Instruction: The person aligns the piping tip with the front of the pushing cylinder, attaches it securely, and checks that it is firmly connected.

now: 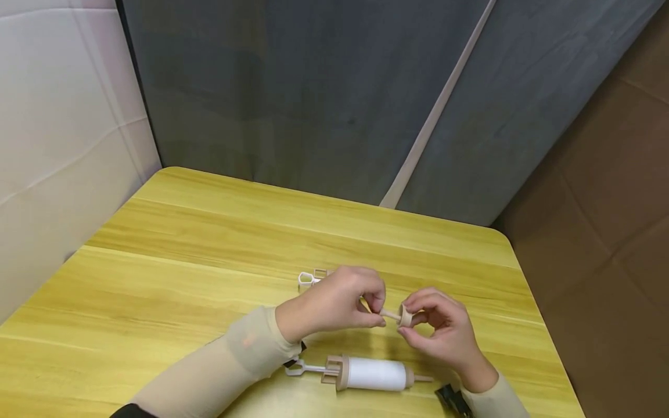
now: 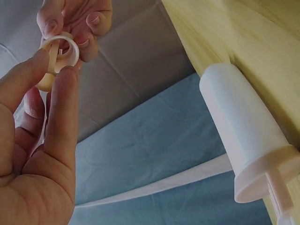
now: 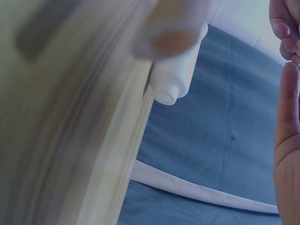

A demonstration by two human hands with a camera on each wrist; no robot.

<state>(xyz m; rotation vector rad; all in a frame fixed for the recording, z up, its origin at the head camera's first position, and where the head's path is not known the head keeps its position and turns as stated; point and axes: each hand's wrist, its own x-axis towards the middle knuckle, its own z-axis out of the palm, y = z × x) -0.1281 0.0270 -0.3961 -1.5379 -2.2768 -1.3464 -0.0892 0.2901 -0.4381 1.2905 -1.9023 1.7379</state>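
In front of me my left hand (image 1: 340, 296) pinches the end of a thin beige stem (image 1: 390, 314) between thumb and fingers. My right hand (image 1: 441, 325) grips a round beige cap (image 1: 405, 315) by its rim, and the stem meets the cap. From the left wrist, the cap's open ring (image 2: 74, 55) shows between both hands' fingertips. Below the hands lies a syringe-like tube (image 1: 376, 373) with a white barrel, beige ends, a looped white plunger handle (image 1: 295, 368) and a thin beige nozzle (image 1: 423, 378).
Behind my left hand, mostly hidden, a second white looped handle (image 1: 306, 279) and a beige bracket (image 1: 320, 273) show. The yellow wood-grain table (image 1: 198, 249) is bounded by a grey curtain (image 1: 313, 104) at the back, with white and brown walls at the sides.
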